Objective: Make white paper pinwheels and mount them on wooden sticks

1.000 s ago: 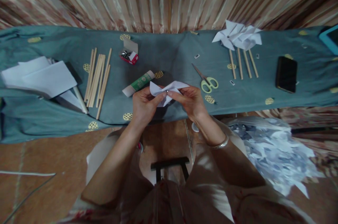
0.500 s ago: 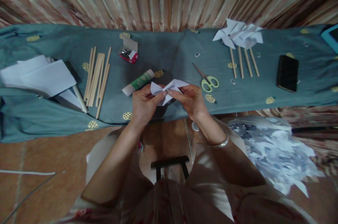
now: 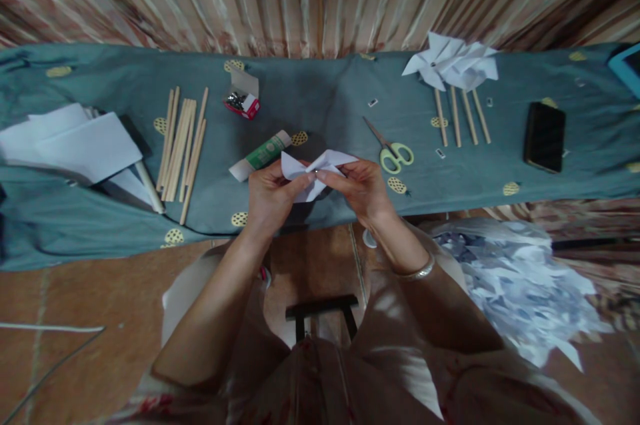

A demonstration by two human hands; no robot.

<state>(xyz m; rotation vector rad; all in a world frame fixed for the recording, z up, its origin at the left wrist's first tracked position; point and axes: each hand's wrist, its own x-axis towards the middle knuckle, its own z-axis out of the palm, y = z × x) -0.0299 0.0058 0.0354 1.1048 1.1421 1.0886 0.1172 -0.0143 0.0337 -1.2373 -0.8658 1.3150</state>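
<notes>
change: almost none vs a sec ago; paper shape [image 3: 320, 170] sits a tiny bit higher, same grip, so folding goes on.
left hand [image 3: 270, 197]: fingers pinched on paper's left side.
right hand [image 3: 361, 188]: fingers pinched at its middle.
where: above table [image 3: 325, 105] front edge, near glue stick [image 3: 261, 155].
points: long way runs left-right; tips stick out both ways.

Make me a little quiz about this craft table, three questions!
1. True or false: the scissors lie left of the glue stick.
2. What do the left hand and right hand hold? A) folded white paper B) phone C) stick
3. Fill in: the finished pinwheels lie beside the black ____.

Key: 1 false; 2 A, the folded white paper; 3 phone.
</notes>
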